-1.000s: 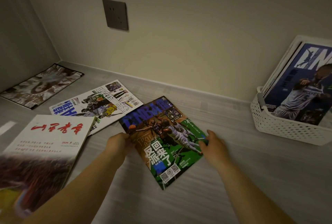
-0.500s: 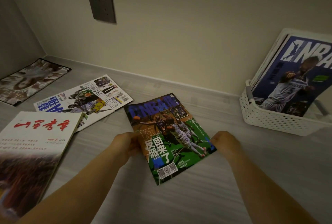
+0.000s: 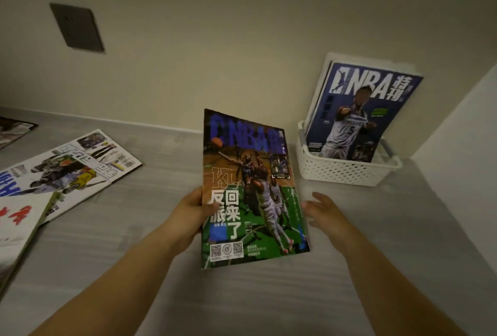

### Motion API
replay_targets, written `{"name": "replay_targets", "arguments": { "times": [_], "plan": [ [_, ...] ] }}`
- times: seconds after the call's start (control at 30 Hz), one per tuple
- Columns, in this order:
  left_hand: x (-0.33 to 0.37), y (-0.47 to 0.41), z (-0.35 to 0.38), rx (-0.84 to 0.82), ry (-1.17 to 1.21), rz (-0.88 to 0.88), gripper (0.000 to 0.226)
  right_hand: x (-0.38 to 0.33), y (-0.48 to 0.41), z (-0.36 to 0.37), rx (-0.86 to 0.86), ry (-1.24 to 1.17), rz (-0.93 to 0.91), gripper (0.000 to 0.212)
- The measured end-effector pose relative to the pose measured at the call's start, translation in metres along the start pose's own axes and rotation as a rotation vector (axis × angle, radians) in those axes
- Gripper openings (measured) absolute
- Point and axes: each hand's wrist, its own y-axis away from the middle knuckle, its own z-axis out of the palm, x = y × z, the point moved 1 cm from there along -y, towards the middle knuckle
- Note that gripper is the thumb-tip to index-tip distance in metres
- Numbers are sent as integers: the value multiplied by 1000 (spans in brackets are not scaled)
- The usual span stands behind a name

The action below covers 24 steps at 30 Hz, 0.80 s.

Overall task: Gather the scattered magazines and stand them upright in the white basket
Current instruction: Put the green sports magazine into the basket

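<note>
The NBA magazine with the green-and-orange cover [image 3: 250,187] is up off the grey wood-grain surface [image 3: 269,295], front cover facing me. Its long axis runs away from me, masthead at the far end and QR codes at the near end. My left hand [image 3: 192,210] pinches it midway along the left edge, thumb on the cover beside the big white characters and fingers hidden behind. My right hand [image 3: 324,212] hangs just beside the right edge, fingers loose and spread, holding nothing. I cannot tell whether a fingertip touches the paper.

The white basket [image 3: 347,171] stands ahead and to the right of the magazine, against the wall [image 3: 242,39], nearer my right hand than my left. A blue NBA issue [image 3: 360,109] already stands in it with others stacked behind, leaning back toward the wall, covers toward me. I judge the open room is in front of that stack. So my magazine should travel forward and right and go in bottom edge first, keeping its long axis upright. Held by one edge it may droop, so the right hand should probably take the other side.

Left of my arms, three more magazines lie flat: a white-covered sports issue [image 3: 72,166], a red-lettered one [image 3: 16,222] overlapping its near corner, and a dark one [image 3: 13,129] at the far left. A dark socket plate [image 3: 76,28] sits on the wall above.
</note>
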Motion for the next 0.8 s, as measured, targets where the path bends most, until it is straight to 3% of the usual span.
{"name": "replay_targets", "arguments": {
  "times": [0.2,0.37,0.47,0.63,0.8],
  "plan": [
    [20,1,50,-165,-91,135,27,-18,-1,-56,-90,-318,-148,31],
    [51,-23,96,12,-348,329,13,-27,-5,-109,111,-223,-288,15],
    [72,-43,125,37,-472,441,20,-42,-16,-139,243,-256,-378,13],
    [119,-82,174,106,-537,669,25,-83,-35,-191,364,-307,-520,15],
    [135,-122,210,165,-485,670,20,-99,-65,-221,443,-294,-544,12]
  ]
}}
